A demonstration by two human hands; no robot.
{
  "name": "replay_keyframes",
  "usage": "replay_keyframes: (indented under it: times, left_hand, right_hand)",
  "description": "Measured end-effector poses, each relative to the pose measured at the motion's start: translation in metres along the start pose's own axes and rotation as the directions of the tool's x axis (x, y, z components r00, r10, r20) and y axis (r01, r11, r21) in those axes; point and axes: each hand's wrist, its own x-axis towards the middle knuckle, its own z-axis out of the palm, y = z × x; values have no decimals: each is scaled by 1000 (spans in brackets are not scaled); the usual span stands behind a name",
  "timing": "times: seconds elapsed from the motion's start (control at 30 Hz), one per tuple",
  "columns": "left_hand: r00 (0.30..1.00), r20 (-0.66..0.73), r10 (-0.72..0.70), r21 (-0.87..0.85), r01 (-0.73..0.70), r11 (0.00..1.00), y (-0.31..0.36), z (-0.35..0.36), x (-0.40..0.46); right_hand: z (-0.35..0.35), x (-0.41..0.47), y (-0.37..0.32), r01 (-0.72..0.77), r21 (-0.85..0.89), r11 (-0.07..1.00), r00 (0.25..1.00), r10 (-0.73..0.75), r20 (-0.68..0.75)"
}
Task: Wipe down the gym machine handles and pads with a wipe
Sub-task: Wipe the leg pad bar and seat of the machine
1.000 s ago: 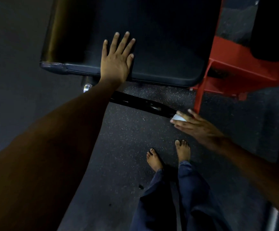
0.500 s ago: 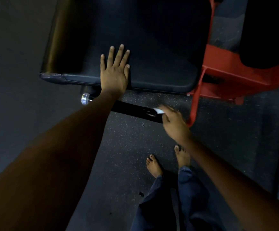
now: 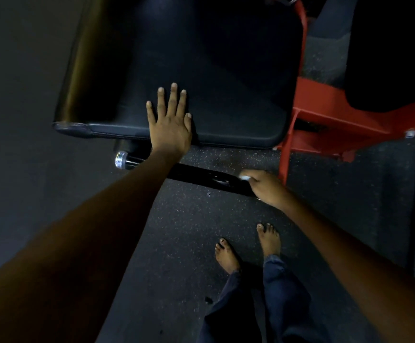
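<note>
We wipe black handle bar (image 3: 201,175) at frame centre: right hand (image 3: 265,185) pinches wipe (image 3: 245,177), left hand (image 3: 170,125) flat on pad (image 3: 226,82). Next: slide wipe toward chrome end (image 3: 120,160).

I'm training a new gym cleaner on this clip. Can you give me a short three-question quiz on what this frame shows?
1. True or false: the left hand lies flat with straight fingers on the black seat pad.
2. What does the right hand hold against the black handle bar? A) a spray bottle B) a white wipe C) a brush
3. Fill in: the machine frame beside the pad is coloured ____.

Key: 1 true; 2 B; 3 red.
</note>
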Motion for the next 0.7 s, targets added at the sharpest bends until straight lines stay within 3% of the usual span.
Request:
replay_keyframes:
  times: [0.07,0.13,0.2,0.27,0.33,0.4,0.5,0.57,0.63,0.7]
  left_hand:
    - [1000,7,0,-39,1,999,10,1,-3]
    - [996,12,93,-63,-93,994,19,4,-3]
    - [986,14,165,-11,-165,986,24,9,-2]
    - [986,16,167,57,-168,984,26,14,0]
    - [984,22,175,93,-176,980,26,15,-2]
    - [981,28,193,99,-195,976,26,13,-2]
    - [982,36,186,92,-189,978,28,12,-4]
    - [984,37,174,102,-177,979,30,12,-5]
    - [985,31,171,109,-174,979,30,12,-5]
    - [984,27,175,104,-177,979,29,13,-5]
  right_hand:
    - [-6,2,16,-119,-51,992,993,120,7]
    - [-3,-1,14,-117,5,993,986,117,-119]
    - [13,-13,-9,36,71,997,953,-13,-303]
    - [41,-33,-29,280,88,956,897,-228,-379]
    - [67,-44,-18,417,45,908,831,-360,-425]
    - [76,-44,16,326,43,944,841,-269,-470]
    - [77,-36,42,35,133,990,869,35,-493]
    - [76,-31,28,-16,172,985,862,101,-497]
    - [74,-38,-4,131,184,974,851,-15,-525]
    - [76,-52,-35,365,93,926,827,-276,-490]
